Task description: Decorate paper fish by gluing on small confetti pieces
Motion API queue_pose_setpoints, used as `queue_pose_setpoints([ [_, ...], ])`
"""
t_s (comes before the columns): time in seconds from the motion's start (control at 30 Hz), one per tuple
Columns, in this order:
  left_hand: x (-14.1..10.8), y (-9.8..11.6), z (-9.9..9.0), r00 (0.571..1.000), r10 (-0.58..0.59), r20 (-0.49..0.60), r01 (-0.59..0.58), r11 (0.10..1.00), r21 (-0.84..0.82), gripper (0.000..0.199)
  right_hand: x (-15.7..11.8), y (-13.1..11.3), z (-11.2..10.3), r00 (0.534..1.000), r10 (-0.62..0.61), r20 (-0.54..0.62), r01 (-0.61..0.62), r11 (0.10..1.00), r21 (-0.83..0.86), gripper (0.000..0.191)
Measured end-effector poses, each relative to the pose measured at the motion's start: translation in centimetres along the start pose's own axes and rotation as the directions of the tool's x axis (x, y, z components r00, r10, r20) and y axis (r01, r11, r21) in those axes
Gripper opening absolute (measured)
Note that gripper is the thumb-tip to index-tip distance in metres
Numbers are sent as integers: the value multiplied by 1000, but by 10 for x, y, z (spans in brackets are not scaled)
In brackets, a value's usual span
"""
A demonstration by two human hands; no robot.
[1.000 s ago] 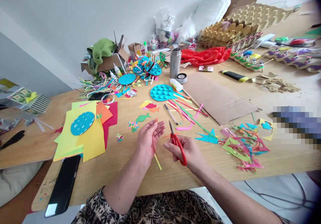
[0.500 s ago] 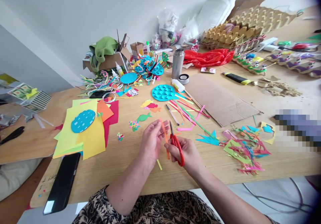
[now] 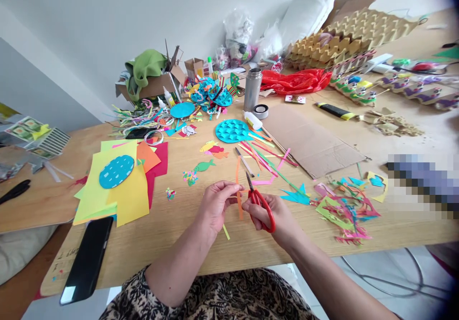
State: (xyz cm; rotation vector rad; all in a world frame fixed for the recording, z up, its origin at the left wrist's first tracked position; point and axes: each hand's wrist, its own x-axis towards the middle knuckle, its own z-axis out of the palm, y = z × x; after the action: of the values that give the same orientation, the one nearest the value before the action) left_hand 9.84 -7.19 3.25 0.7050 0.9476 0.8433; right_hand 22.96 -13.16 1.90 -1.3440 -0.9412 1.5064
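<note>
Between finger and thumb, my left hand pinches an orange paper strip that stands nearly upright. Red-handled scissors lie in the grip of my right hand, their blades together and pointing up and away, just right of the strip. The right fingertips are close to the strip; whether they touch it I cannot tell. Beyond the hands are a green paper fish, yellow, red and orange paper fish, a pen and several coloured paper strips. A yellow-green strip lies below my left hand.
Paper sheets and a black phone lie at left. A blue textured disc, a steel flask and a glue bottle stand or lie farther back. Cardboard and paper scraps are at right.
The scissors have moved slightly right and down. My left fingers have closed into a pinch on the orange strip, which now extends higher above them.
</note>
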Motion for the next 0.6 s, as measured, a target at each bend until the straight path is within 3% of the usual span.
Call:
queue_pose_setpoints([
  [0.37,2,-3,1,987,35,-157,-39,999,-24,33,-8,12,-5,996,-14,-94,16,999,28,39],
  [0.6,2,-7,0,987,40,-154,-44,999,-21,34,-8,13,-2,997,6,-73,-2,999,54,29],
])
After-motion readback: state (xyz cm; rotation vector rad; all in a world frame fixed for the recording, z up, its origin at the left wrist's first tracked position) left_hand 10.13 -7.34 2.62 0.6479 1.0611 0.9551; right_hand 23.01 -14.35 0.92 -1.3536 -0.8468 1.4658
